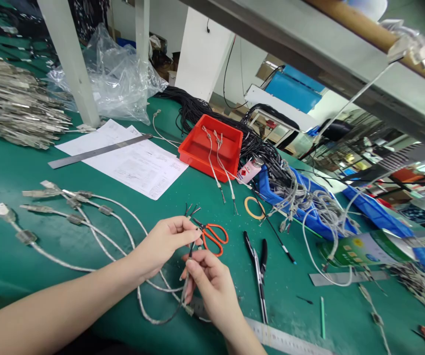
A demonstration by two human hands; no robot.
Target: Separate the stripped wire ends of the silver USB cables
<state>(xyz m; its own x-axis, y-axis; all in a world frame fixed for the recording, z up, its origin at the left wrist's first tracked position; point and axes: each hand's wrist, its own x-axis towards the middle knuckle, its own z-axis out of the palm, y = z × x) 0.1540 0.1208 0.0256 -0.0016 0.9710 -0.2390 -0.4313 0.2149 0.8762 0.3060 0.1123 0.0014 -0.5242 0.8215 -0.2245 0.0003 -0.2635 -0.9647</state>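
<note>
My left hand (171,239) pinches the thin, dark stripped end of a cable (190,250) between thumb and fingertips. Just below it, my right hand (212,281) is closed around the same cable's grey sheath. Fingers hide part of the wire tips. Right behind my hands lie orange-handled scissors (217,236), with several dark wire ends (192,209) beside them. To the left, several clear-jacketed USB cables (51,209) with ferrite lumps spread over the green table (97,308), their leads running under my left forearm. A steel ruler (286,340) lies partly under my right wrist.
Black-handled pliers (258,276) lie to the right. Farther back are a red tray (193,160) with cables over its edge, paper sheets (138,167), another steel ruler (99,150), a yellow tape ring (252,207) and a blue bin (269,195) of cables. A shelf beam (256,34) hangs overhead.
</note>
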